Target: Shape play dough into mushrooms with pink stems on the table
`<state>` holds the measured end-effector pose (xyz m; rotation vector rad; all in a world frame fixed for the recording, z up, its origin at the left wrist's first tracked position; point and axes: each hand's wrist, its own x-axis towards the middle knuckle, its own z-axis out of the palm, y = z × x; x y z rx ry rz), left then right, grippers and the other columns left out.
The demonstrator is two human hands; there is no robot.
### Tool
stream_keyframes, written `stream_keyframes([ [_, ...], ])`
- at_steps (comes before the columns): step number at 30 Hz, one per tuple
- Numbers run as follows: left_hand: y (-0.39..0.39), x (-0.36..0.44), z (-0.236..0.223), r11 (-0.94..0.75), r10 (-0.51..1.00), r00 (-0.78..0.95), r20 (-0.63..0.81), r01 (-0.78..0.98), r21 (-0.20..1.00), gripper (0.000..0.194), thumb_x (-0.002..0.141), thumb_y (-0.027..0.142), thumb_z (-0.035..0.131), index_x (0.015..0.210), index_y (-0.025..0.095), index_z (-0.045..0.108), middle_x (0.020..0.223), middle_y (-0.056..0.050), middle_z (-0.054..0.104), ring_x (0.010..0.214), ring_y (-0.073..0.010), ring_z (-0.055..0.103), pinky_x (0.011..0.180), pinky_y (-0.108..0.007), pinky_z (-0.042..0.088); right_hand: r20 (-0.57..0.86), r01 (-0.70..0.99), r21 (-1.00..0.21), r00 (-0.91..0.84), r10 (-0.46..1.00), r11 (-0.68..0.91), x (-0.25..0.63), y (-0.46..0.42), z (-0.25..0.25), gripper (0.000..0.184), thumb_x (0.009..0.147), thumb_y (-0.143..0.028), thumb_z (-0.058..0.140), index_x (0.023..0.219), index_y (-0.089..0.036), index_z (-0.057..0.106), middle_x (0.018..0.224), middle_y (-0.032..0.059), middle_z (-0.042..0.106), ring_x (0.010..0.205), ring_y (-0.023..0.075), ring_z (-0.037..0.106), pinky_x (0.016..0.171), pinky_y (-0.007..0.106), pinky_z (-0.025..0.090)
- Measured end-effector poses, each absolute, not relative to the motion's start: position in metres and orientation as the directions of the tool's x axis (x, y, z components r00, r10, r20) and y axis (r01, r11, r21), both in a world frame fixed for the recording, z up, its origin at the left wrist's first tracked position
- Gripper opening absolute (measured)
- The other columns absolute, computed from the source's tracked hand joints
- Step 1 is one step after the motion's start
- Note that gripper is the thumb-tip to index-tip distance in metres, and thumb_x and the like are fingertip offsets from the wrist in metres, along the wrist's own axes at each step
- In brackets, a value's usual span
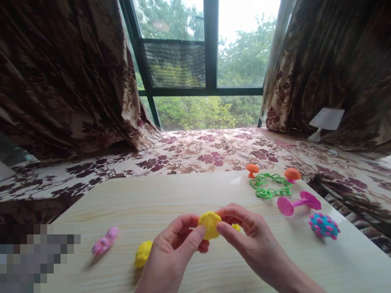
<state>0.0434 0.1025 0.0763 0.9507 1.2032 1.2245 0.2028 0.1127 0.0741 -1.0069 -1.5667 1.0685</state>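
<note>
Both hands (pixel 210 240) pinching yellow disc (pixel 209 225) between them.

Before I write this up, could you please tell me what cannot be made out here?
All in the head view:
- Yellow disc: far face, turned away.
- Yellow lump: right side, behind the left hand.
- Small yellow piece: most of it, behind the right hand.
- Pink piece: surface detail, blurred.
- Lower left corner: contents, pixelated.
- Both forearms: cut off by the bottom edge.
</note>
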Motion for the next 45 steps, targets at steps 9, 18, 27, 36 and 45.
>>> stream_keyframes([
  [9,0.097,0.048,0.087,0.025,0.996,-0.086,-0.034,-0.100,0.995,0.016,0.062,0.028,0.072,0.077,0.023,0.071,0.066,0.002,0.069,0.065,-0.0133,0.060,0.066,-0.020,0.050,0.319,0.155,-0.923,-0.206,0.925,0.353,0.201,0.108,0.080,0.009,0.077,-0.016,0.061,0.086,-0.019,0.063,0.079,0.0011,0.059,0.073,0.0139,0.053,0.069,0.026,0.045],
  [18,0.097,0.045,0.085,0.008,1.000,-0.001,-0.008,-0.115,0.993,0.013,0.062,0.022,0.073,0.075,0.024,0.073,0.066,0.003,0.070,0.066,-0.0124,0.062,0.064,-0.017,0.049,0.372,0.130,-0.908,-0.188,0.909,0.398,0.201,0.105,0.083,0.007,0.081,-0.016,0.057,0.081,-0.018,0.064,0.075,0.0012,0.059,0.071,0.0133,0.054,0.067,0.025,0.043],
  [27,0.097,0.049,0.084,0.064,0.995,-0.068,-0.076,-0.162,0.985,0.024,0.065,0.027,0.071,0.089,0.023,0.069,0.075,0.002,0.070,0.066,-0.0107,0.061,0.066,-0.017,0.050,0.332,0.164,-0.917,-0.191,0.924,0.363,0.203,0.109,0.081,0.010,0.078,-0.012,0.060,0.081,-0.019,0.065,0.074,-0.0009,0.058,0.069,0.0117,0.053,0.066,0.023,0.043],
  [36,0.096,0.045,0.085,-0.043,0.999,0.011,0.043,-0.048,0.998,0.014,0.070,0.022,0.067,0.084,0.022,0.071,0.087,0.001,0.069,0.079,-0.0121,0.062,0.072,-0.015,0.048,0.355,0.236,-0.885,-0.211,0.911,0.400,0.202,0.106,0.082,0.004,0.079,-0.017,0.059,0.082,-0.018,0.063,0.073,-0.0003,0.056,0.070,0.0127,0.051,0.068,0.026,0.042],
  [45,0.092,0.053,0.076,0.089,0.990,0.121,-0.068,-0.175,0.981,0.019,0.066,0.021,0.071,0.085,0.020,0.068,0.078,0.001,0.071,0.077,-0.0132,0.065,0.073,-0.017,0.051,0.376,0.223,-0.880,-0.213,0.902,0.420,0.202,0.102,0.084,0.010,0.084,-0.015,0.052,0.077,-0.016,0.058,0.077,0.0007,0.054,0.076,0.0124,0.052,0.069,0.025,0.041],
])
